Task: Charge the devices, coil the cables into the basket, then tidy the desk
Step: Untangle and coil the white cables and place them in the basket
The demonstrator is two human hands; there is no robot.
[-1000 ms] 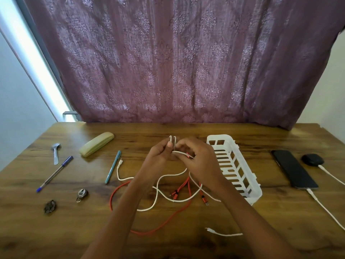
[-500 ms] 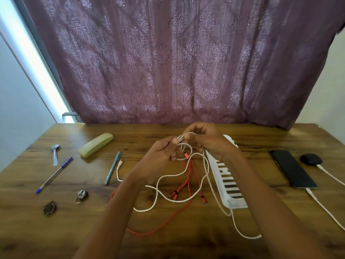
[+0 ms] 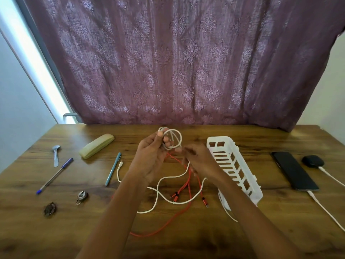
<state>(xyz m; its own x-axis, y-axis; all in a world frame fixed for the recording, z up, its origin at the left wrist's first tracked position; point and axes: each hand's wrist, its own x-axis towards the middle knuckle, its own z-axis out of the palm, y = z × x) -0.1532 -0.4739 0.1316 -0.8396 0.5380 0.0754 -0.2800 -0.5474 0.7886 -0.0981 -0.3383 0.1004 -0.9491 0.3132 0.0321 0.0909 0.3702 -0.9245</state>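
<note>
Left hand [image 3: 151,157] pinching looped white cable [image 3: 172,138], right hand [image 3: 200,161] gripping its tail; white slotted basket [image 3: 240,176] lying at 3 o'clock, contents unclear.

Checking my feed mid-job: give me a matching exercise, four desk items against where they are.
Items:
1 white cable
2 red cable
3 phone
4 basket

Places:
A plugged in, far right
B looped in the left hand
C loose on the desk
D beside the right hand, no cable inside yet

Pairs: 1-B, 2-C, 3-A, 4-D
</note>
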